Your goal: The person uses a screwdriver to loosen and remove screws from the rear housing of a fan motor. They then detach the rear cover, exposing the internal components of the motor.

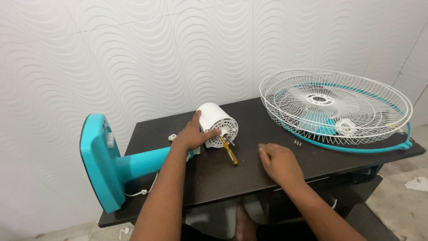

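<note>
Hands worked apart: your left hand point(192, 135) clasped the white fan motor housing point(217, 124), which lay on its side on the dark table point(214, 174), joined to the teal stand point(107, 163). Your right hand point(278, 163) rested flat and empty on the tabletop. A yellow-handled screwdriver point(229, 151) lay between them. The wire fan guards point(334, 105) sat well to the right, small screws point(297, 142) just beside them.

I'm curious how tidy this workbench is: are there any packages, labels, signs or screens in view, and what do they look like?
None that I can see: no package, sign, screen or readable label.
The nearest thing to one is a scrap of white paper, lying crumpled on the floor at the right, past the dark table.
</note>
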